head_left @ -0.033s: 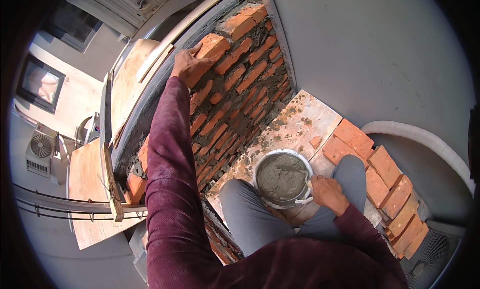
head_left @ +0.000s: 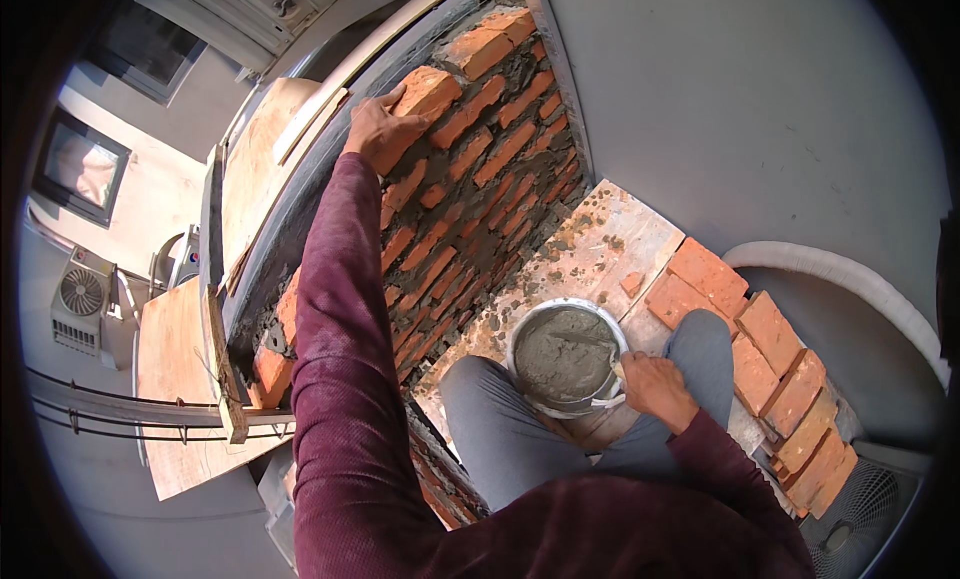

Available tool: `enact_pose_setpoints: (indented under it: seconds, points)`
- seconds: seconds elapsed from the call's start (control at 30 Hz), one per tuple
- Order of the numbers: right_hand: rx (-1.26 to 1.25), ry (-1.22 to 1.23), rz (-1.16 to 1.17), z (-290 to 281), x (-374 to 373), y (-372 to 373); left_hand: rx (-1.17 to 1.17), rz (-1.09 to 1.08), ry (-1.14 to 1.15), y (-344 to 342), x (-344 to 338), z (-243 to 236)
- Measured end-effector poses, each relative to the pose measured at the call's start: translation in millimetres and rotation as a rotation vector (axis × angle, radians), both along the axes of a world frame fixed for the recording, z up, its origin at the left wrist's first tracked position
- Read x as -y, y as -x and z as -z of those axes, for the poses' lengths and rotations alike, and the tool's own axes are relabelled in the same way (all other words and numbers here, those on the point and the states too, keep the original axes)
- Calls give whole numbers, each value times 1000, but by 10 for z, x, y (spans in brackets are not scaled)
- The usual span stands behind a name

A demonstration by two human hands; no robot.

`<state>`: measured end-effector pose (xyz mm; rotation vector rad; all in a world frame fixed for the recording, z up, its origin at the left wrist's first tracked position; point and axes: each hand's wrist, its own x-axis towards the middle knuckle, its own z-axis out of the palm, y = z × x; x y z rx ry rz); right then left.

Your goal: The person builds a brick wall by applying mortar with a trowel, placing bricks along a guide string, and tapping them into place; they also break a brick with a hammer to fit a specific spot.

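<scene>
Arm (head_left: 345, 279) outstretched, left hand (head_left: 380, 132) clasping brick (head_left: 430, 92), right hand (head_left: 655, 387) gripping trowel (head_left: 590, 339)

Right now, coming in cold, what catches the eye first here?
The rough brick wall at upper centre, where the left hand grips an orange brick on its top course. Then the white bucket of grey mortar between the knees, the right hand holding a tool at its rim. Loose bricks lie along the right.
</scene>
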<state>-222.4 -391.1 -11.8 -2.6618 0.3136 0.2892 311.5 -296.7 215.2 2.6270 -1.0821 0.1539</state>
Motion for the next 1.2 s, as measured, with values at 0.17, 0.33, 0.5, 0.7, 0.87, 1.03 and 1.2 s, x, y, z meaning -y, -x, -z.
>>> enact_pose_setpoints:
  seconds: [0.17, 0.33, 0.5, 0.7, 0.87, 1.03, 1.2]
  points:
    - [93, 77, -61, 23, -177, -68, 541, -18, -202, 292, -96, 77]
    - [-4, 342, -111, -35, -119, -323, 571, 160, 116, 1399, -381, 578]
    - [33, 421, -224, 219, -220, -524, -391, 160, 115, 2432, -934, 1475]
    - [-133, 366, -305, -192, -234, -437, -801, -178, -175, 2536, -1305, 2781]
    - [-258, 161, -241, -323, -158, -492, -889, -256, -230, 2690, -1441, 3249]
    - [-364, 64, -194, -121, -87, -385, -1110, -489, -60, 2638, -1271, 3257]
    - [-296, 58, -92, -288, 76, -342, -1066, -457, 112, 2459, -1424, 3602]
